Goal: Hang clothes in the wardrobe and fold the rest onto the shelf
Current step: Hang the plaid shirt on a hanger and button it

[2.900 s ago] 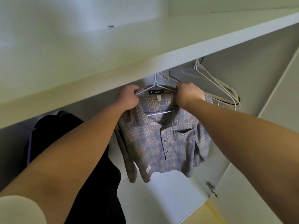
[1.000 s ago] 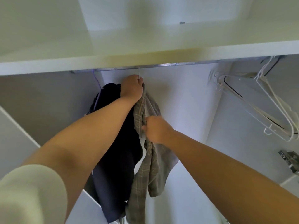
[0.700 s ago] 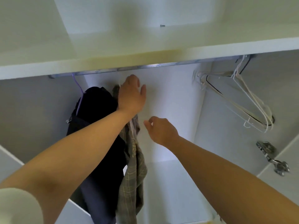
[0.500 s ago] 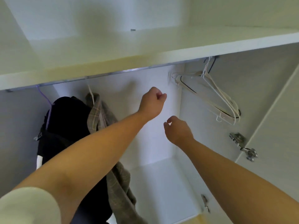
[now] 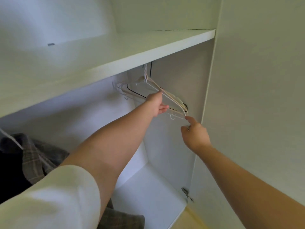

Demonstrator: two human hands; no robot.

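A bunch of empty hangers (image 5: 171, 98), white, beige and black, hangs at the right end of the wardrobe under the shelf (image 5: 115, 53). My left hand (image 5: 156, 104) is closed around their sloping arms, thumb above and fingers below. My right hand (image 5: 195, 135) is just below them, its index fingertip touching the lower corner of a white hanger while the other fingers curl loosely. The grey plaid shirt (image 5: 33, 156) hangs at the far left, next to a dark garment (image 5: 9, 172). My left arm hides part of the shirt.
The white wardrobe floor (image 5: 148, 192) lies below my arms. The open door (image 5: 255, 113) stands at the right, with a metal hinge (image 5: 186, 194) at its lower edge. The wardrobe's right side wall (image 5: 181, 76) is close behind the hangers.
Both hands let go of the hung plaid shirt and moved right across the wardrobe. My left hand has now closed on the empty hangers and my right fingertip touches one.
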